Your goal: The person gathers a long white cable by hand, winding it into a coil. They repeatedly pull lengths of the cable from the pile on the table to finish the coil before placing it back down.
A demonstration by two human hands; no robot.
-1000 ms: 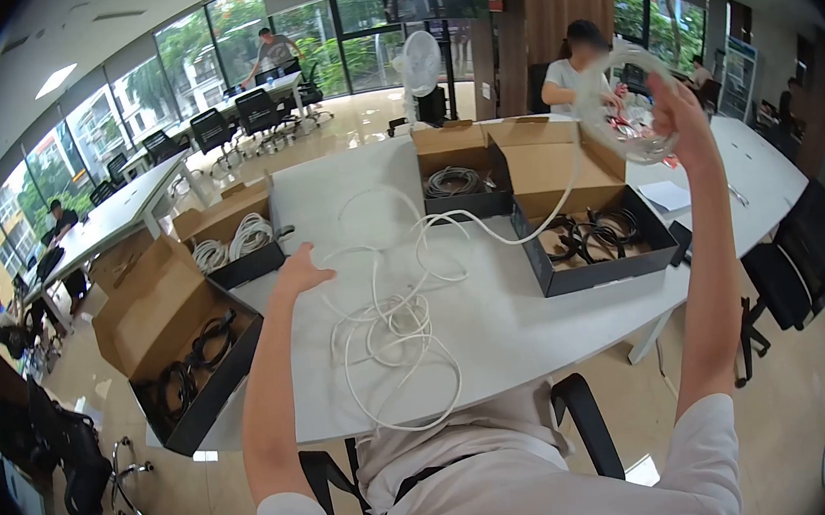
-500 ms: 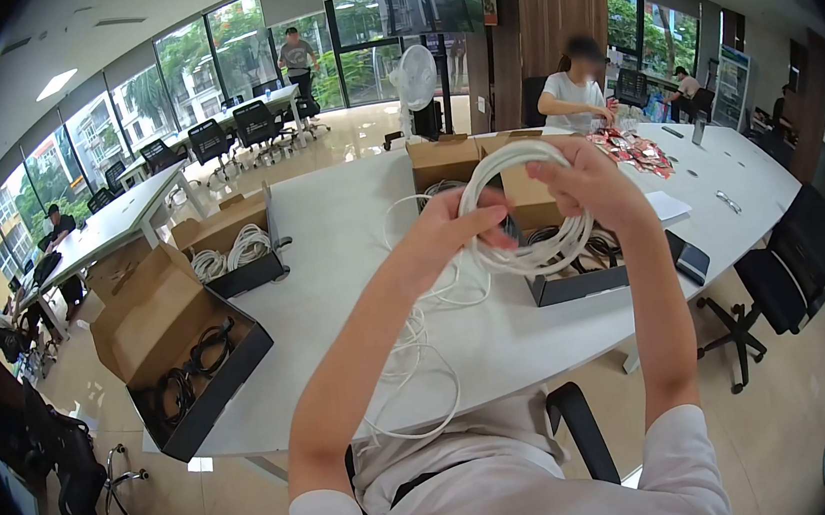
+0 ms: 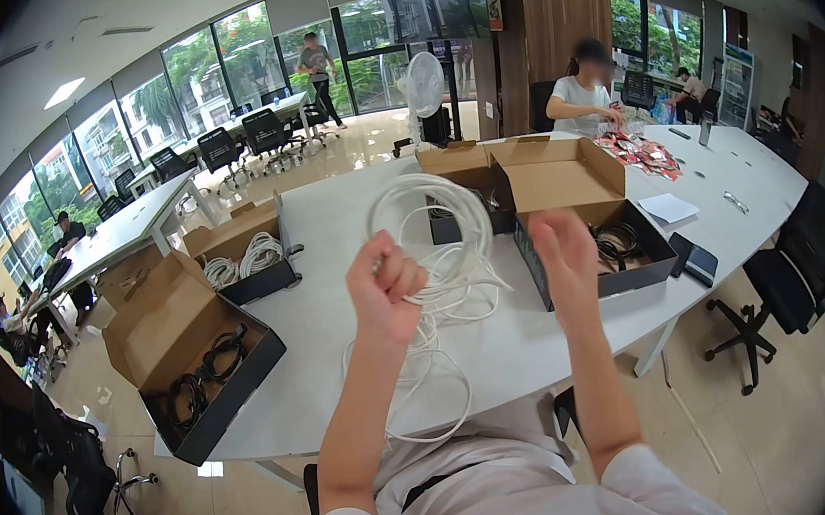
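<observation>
The big white table (image 3: 328, 216) had an open brown box (image 3: 153, 325) w/ black cables at its left edge & another open box (image 3: 555, 177) w/ black cables on the right. The white cable (image 3: 450, 284) was held up in a round loop over the table's middle, its loose end in curls on the table. The left hand (image 3: 387, 285) was a tight fist shut on the loop, & the right hand (image 3: 562, 262) was just beside it, fingers open, holding nothing
</observation>
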